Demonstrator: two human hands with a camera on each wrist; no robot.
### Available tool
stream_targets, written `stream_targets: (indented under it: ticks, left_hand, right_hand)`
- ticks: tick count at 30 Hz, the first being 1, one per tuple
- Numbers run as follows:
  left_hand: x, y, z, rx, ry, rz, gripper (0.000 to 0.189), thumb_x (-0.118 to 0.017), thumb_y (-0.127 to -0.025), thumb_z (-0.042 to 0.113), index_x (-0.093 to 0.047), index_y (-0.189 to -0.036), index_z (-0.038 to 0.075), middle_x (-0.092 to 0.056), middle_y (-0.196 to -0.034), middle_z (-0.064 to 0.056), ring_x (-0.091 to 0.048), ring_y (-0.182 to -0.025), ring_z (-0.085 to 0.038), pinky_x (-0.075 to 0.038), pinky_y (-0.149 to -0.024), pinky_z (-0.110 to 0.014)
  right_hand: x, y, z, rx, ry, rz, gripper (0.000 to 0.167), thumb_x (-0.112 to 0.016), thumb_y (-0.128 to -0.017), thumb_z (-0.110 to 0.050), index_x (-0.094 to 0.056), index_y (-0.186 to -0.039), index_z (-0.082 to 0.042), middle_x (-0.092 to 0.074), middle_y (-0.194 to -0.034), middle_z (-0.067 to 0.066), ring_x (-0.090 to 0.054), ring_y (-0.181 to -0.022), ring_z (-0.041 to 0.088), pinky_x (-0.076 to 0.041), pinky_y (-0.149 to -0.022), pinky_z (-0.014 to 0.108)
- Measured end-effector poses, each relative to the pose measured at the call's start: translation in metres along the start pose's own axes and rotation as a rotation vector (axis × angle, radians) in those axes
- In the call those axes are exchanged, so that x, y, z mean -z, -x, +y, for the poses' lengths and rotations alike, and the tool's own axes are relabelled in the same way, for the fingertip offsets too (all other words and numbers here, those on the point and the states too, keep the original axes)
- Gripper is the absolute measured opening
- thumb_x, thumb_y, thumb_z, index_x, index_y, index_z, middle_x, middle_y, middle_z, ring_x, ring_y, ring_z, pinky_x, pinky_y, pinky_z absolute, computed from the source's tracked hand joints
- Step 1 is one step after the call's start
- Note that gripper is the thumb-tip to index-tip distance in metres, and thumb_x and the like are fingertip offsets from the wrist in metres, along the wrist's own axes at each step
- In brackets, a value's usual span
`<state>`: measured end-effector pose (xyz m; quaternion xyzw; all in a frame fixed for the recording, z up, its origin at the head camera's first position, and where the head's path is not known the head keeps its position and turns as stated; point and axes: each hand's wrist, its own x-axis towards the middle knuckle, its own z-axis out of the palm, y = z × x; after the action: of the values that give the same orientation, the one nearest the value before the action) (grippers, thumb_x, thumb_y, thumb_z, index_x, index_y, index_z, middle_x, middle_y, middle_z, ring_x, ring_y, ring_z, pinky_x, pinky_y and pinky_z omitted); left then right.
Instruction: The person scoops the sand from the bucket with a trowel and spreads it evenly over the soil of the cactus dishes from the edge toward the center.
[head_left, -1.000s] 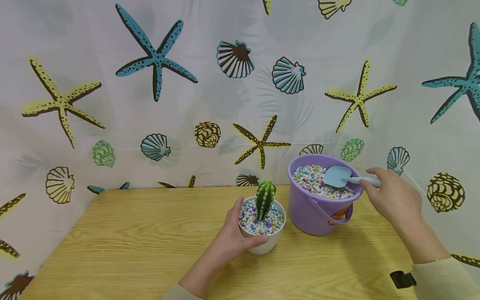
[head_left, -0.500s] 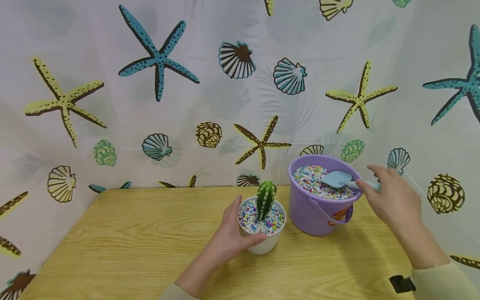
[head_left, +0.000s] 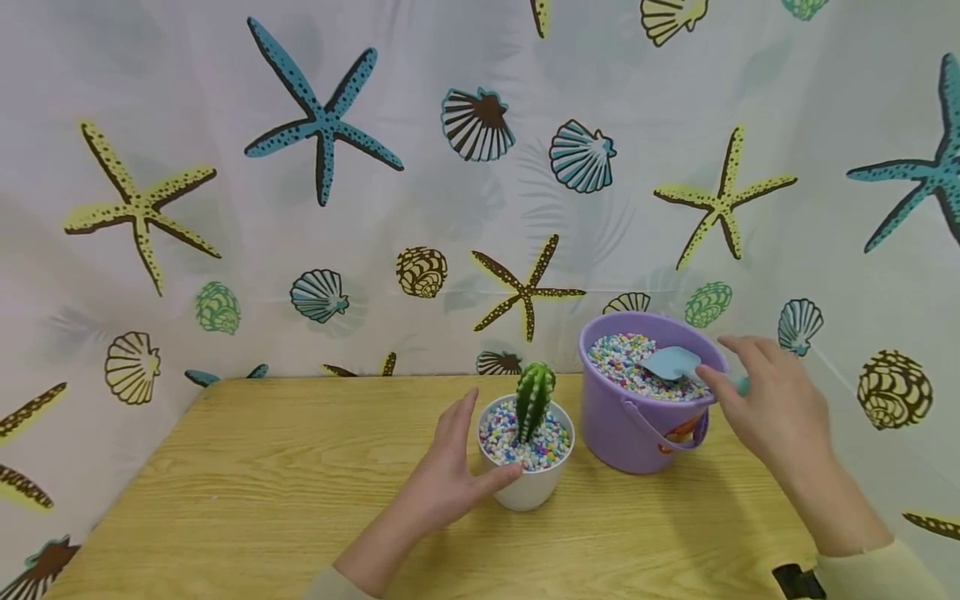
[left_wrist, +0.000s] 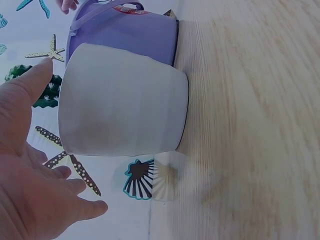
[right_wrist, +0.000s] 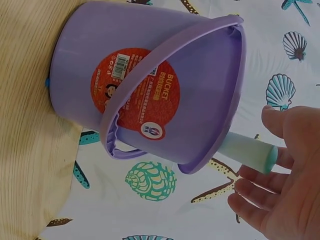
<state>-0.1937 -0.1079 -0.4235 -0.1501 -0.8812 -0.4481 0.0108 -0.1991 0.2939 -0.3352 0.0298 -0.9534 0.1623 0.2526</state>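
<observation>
A green cactus (head_left: 534,404) stands in a white pot (head_left: 525,493) filled with multicoloured beads (head_left: 497,433). My left hand (head_left: 441,477) is spread at the pot's left side, fingers and thumb apart from its wall, as the left wrist view shows. To the right, a light blue toy shovel (head_left: 670,363) lies with its blade on the beads in a purple bucket (head_left: 618,429). Its pale handle (right_wrist: 250,152) sticks out over the rim. My right hand (head_left: 783,408) is around the handle's end with loosely extended fingers, the thumb (right_wrist: 274,120) away from it.
The bucket's handle (head_left: 660,429) hangs down its front side, near a red label (right_wrist: 135,90). Pot and bucket stand close together on a wooden table (head_left: 300,483). Behind them hangs a white curtain (head_left: 360,233) printed with starfish and shells.
My left hand has come off the pot and drawn slightly left. My right hand has loosened from the shovel, which has settled onto the beads with its handle over the bucket's rim.
</observation>
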Motion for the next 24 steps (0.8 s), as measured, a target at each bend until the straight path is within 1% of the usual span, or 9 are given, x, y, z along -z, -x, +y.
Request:
stream_targets:
  ticks: [3,5,11,14,17,18,21,23,24]
  left_hand:
    - [0.001,0.000,-0.001,-0.016,-0.026,0.010,0.122,-0.087,-0.093,0.058,-0.011,-0.179,0.019,-0.015,-0.180,-0.024,-0.035,-0.156,-0.055,-0.034,-0.120,-0.074]
    - [0.003,0.000,-0.002,-0.026,-0.047,0.017,0.121,-0.087,-0.093,0.057,-0.012,-0.179,0.018,-0.017,-0.180,-0.024,-0.033,-0.158,-0.053,-0.032,-0.122,-0.073]
    - [0.008,0.004,-0.003,-0.058,-0.125,0.043,0.114,-0.085,-0.095,0.057,-0.020,-0.178,0.015,-0.025,-0.177,-0.023,-0.030,-0.159,-0.053,-0.030,-0.123,-0.074]
    - [0.011,0.006,-0.003,-0.090,-0.184,0.059,0.109,-0.083,-0.097,0.056,-0.023,-0.177,0.013,-0.029,-0.176,-0.022,-0.031,-0.158,-0.052,-0.023,-0.126,-0.074]
    - [0.013,0.008,-0.004,-0.131,-0.253,0.073,0.105,-0.081,-0.099,0.056,-0.025,-0.176,0.010,-0.032,-0.175,-0.021,-0.033,-0.159,-0.049,-0.017,-0.128,-0.074]
    - [0.014,0.009,-0.005,-0.143,-0.275,0.074,0.104,-0.080,-0.100,0.056,-0.026,-0.175,0.008,-0.032,-0.175,-0.021,-0.033,-0.159,-0.048,-0.015,-0.128,-0.075]
    - [0.016,0.012,-0.006,-0.163,-0.342,0.082,0.103,-0.077,-0.101,0.058,-0.028,-0.174,0.006,-0.034,-0.174,-0.020,-0.032,-0.161,-0.044,-0.015,-0.128,-0.075]
    - [0.017,0.014,-0.007,-0.162,-0.377,0.079,0.103,-0.076,-0.101,0.060,-0.028,-0.174,0.006,-0.033,-0.176,-0.019,-0.028,-0.163,-0.042,-0.014,-0.128,-0.075]
    - [0.018,0.014,-0.007,-0.159,-0.391,0.073,0.103,-0.075,-0.101,0.062,-0.028,-0.174,0.006,-0.032,-0.177,-0.019,-0.025,-0.164,-0.041,-0.013,-0.129,-0.074]
  right_hand:
    - [0.001,0.002,-0.004,0.016,-0.004,0.004,0.064,-0.067,-0.110,-0.051,-0.059,-0.156,-0.008,-0.055,-0.157,0.025,-0.048,-0.140,0.056,-0.046,-0.099,0.080]
    - [0.001,0.004,-0.007,0.041,-0.006,0.016,0.063,-0.070,-0.109,-0.049,-0.060,-0.154,-0.007,-0.056,-0.157,0.025,-0.049,-0.141,0.056,-0.044,-0.103,0.080]
    - [0.000,0.011,-0.018,0.151,-0.003,0.100,0.062,-0.080,-0.103,-0.039,-0.064,-0.149,-0.001,-0.061,-0.151,0.027,-0.051,-0.138,0.057,-0.040,-0.112,0.076]
    - [-0.002,0.015,-0.026,0.197,0.003,0.138,0.064,-0.085,-0.099,-0.035,-0.065,-0.149,0.000,-0.062,-0.150,0.026,-0.051,-0.139,0.056,-0.038,-0.116,0.073]
    - [-0.002,0.020,-0.034,0.261,0.011,0.190,0.066,-0.089,-0.094,-0.032,-0.066,-0.147,0.002,-0.063,-0.148,0.025,-0.053,-0.139,0.051,-0.037,-0.120,0.068]
    - [-0.003,0.021,-0.036,0.287,0.016,0.206,0.066,-0.089,-0.093,-0.032,-0.066,-0.146,0.003,-0.064,-0.147,0.025,-0.054,-0.138,0.050,-0.037,-0.120,0.066]
    - [-0.005,0.026,-0.044,0.360,0.034,0.251,0.067,-0.088,-0.092,-0.033,-0.067,-0.143,0.005,-0.065,-0.143,0.025,-0.057,-0.136,0.047,-0.038,-0.119,0.065]
    - [-0.006,0.030,-0.048,0.392,0.043,0.266,0.067,-0.083,-0.095,-0.038,-0.066,-0.142,0.005,-0.065,-0.142,0.026,-0.058,-0.135,0.048,-0.038,-0.119,0.065]
    - [-0.007,0.032,-0.050,0.402,0.044,0.271,0.067,-0.078,-0.100,-0.045,-0.066,-0.143,0.005,-0.065,-0.142,0.026,-0.059,-0.134,0.048,-0.038,-0.119,0.065]
